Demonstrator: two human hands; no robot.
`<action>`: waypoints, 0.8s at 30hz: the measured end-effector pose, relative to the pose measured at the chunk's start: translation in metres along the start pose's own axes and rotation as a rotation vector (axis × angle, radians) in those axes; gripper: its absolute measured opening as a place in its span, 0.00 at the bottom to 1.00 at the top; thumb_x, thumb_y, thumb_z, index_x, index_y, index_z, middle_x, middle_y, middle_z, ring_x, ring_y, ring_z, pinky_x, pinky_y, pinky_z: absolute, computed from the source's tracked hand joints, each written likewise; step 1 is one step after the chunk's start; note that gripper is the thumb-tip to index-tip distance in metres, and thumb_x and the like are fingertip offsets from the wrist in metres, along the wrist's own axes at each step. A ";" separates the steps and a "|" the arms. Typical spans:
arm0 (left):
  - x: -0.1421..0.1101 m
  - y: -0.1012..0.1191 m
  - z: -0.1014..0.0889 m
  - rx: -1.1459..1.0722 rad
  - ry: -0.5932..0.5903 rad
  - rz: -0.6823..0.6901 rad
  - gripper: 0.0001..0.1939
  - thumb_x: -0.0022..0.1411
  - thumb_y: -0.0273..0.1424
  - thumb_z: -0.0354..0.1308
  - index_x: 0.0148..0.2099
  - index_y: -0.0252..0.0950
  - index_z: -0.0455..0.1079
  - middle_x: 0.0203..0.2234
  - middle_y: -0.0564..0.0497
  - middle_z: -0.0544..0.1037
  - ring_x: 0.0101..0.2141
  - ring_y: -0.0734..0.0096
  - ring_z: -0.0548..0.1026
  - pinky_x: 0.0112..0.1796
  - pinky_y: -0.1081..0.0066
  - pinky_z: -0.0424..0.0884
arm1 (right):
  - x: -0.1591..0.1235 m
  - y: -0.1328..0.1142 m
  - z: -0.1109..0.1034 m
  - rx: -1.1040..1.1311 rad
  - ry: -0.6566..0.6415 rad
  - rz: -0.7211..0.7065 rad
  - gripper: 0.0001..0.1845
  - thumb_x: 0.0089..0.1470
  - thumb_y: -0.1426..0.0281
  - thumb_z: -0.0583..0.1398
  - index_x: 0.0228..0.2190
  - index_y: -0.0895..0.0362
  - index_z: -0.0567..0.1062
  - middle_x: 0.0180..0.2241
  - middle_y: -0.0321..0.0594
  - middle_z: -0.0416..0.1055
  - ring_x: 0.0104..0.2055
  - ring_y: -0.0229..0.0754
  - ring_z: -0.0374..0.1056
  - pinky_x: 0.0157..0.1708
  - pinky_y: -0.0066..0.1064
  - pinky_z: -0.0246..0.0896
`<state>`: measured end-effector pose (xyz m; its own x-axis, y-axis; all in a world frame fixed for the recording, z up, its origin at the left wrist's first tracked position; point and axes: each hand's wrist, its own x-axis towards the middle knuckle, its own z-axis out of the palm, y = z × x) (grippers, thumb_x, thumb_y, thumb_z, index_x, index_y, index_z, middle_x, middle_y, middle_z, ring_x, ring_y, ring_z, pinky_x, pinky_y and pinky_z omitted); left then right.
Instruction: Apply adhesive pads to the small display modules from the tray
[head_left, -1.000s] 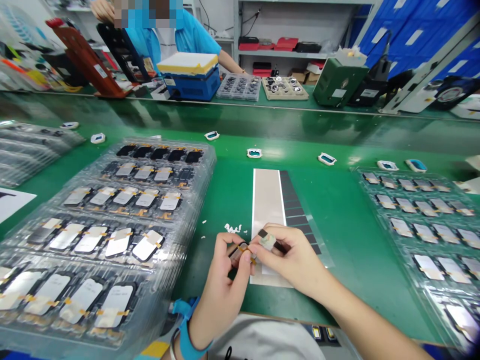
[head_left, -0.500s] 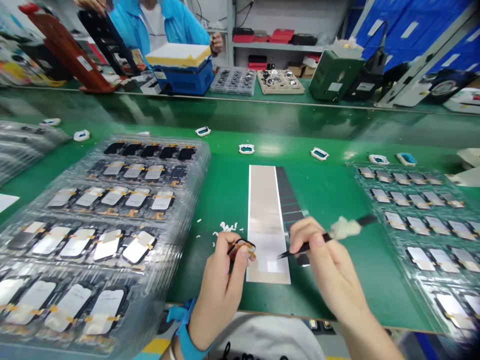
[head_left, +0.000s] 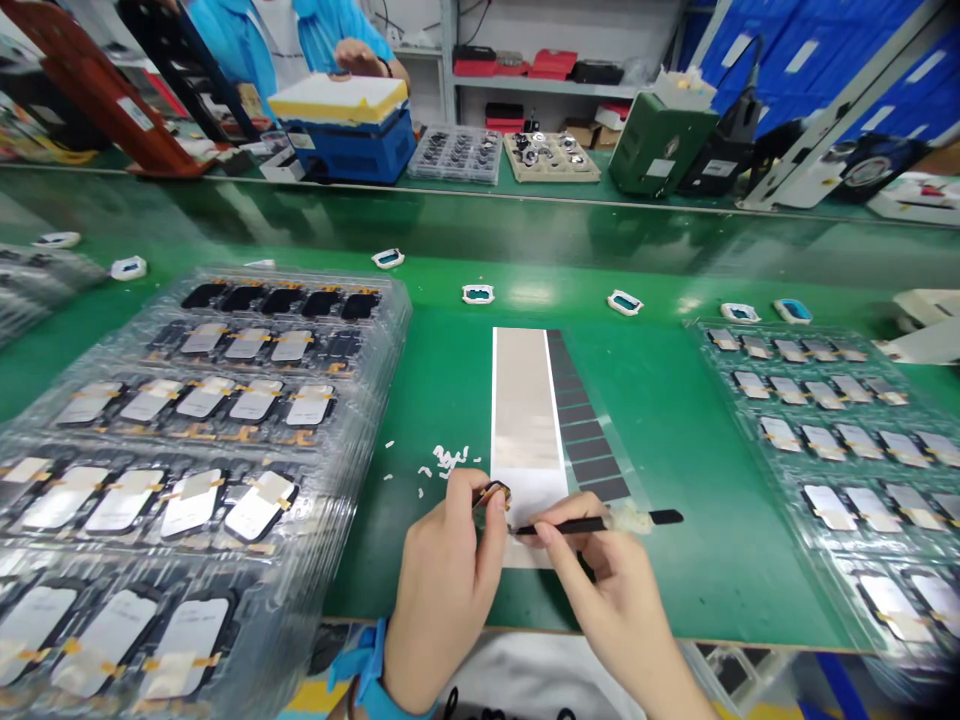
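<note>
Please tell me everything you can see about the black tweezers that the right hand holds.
The black tweezers are thin and dark and lie almost level. The right hand pinches them near the front. Their tip points left, at the small part held by the left hand. A whitish wad wraps the shaft. The rear end sticks out right, above the green mat.
</note>
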<state>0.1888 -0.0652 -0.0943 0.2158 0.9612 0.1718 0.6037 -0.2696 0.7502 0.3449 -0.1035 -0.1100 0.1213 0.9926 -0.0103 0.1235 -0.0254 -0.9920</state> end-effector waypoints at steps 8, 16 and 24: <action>-0.001 0.000 0.000 -0.024 0.018 -0.023 0.03 0.72 0.30 0.49 0.41 0.42 0.61 0.27 0.54 0.80 0.25 0.64 0.79 0.26 0.72 0.65 | 0.005 -0.006 -0.003 0.206 0.094 0.027 0.04 0.57 0.67 0.67 0.31 0.54 0.79 0.30 0.37 0.76 0.28 0.37 0.78 0.34 0.25 0.76; -0.001 -0.001 -0.004 -0.410 0.030 -0.167 0.04 0.73 0.33 0.51 0.47 0.40 0.64 0.31 0.52 0.79 0.32 0.68 0.80 0.35 0.72 0.73 | 0.000 0.002 -0.004 0.197 0.210 0.031 0.08 0.57 0.64 0.66 0.33 0.55 0.77 0.33 0.39 0.76 0.30 0.40 0.79 0.35 0.29 0.78; 0.001 0.001 -0.003 -0.249 -0.033 -0.162 0.03 0.73 0.33 0.49 0.47 0.42 0.61 0.29 0.55 0.80 0.28 0.69 0.79 0.27 0.76 0.67 | 0.001 0.001 0.008 -0.031 0.128 -0.049 0.06 0.60 0.66 0.63 0.33 0.55 0.75 0.35 0.41 0.75 0.31 0.39 0.77 0.33 0.28 0.77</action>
<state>0.1872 -0.0641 -0.0914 0.1593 0.9871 0.0188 0.4261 -0.0860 0.9006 0.3373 -0.1014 -0.1117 0.2391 0.9694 0.0559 0.1627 0.0167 -0.9865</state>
